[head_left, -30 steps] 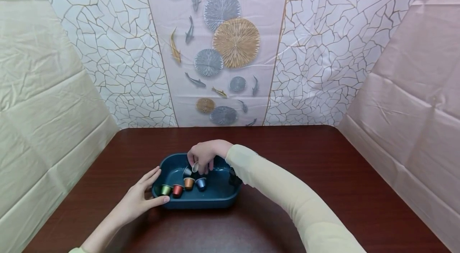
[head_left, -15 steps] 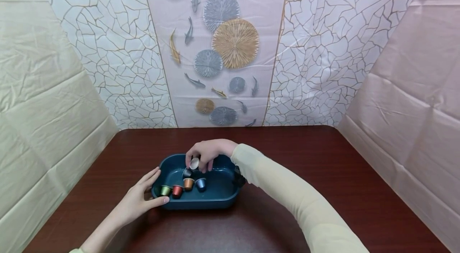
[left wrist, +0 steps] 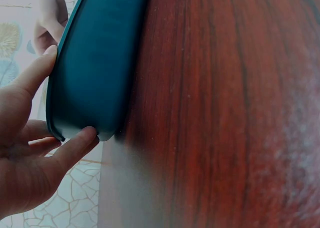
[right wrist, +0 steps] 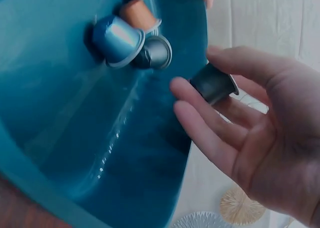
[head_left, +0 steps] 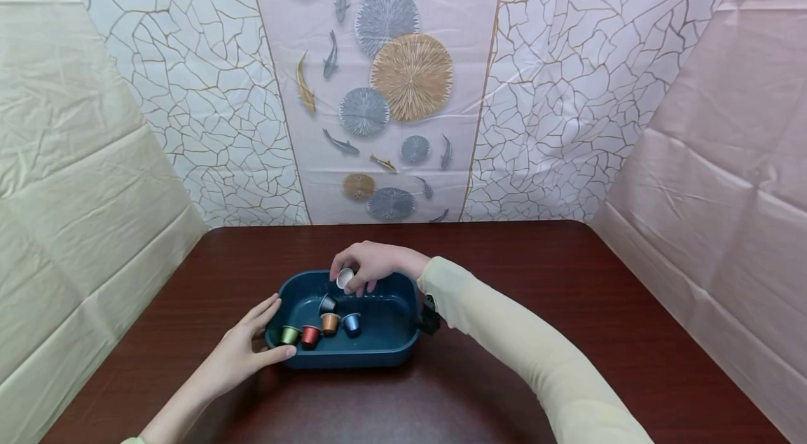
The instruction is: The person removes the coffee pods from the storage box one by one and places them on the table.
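Observation:
In the head view a dark teal tray [head_left: 353,360] stands on the table, with coffee capsules inside. My left hand [head_left: 238,353] holds the tray's left end, thumb on the near rim and fingers along the left side. Over the far wall, my right hand [head_left: 372,265] pinches a dark coffee capsule [right wrist: 214,83] between thumb and fingers; its pale lid [head_left: 345,279] shows in the head view. In the tray lie green [head_left: 290,335], red [head_left: 310,337], orange [head_left: 330,323] and blue [head_left: 352,324] capsules, and a dark grey capsule [head_left: 327,303] behind them.
The tray stands on a dark red-brown wooden table [head_left: 504,290]. A patterned cloth [head_left: 548,115] hangs behind the table's far edge, and plain pale cloths [head_left: 712,185] flank it. A black device [head_left: 430,316] sits under my right wrist, beside the tray's right end.
My right hand has lifted the dark capsule up and away from the grey one, toward the tray's far rim. The left hand and the tray stay put.

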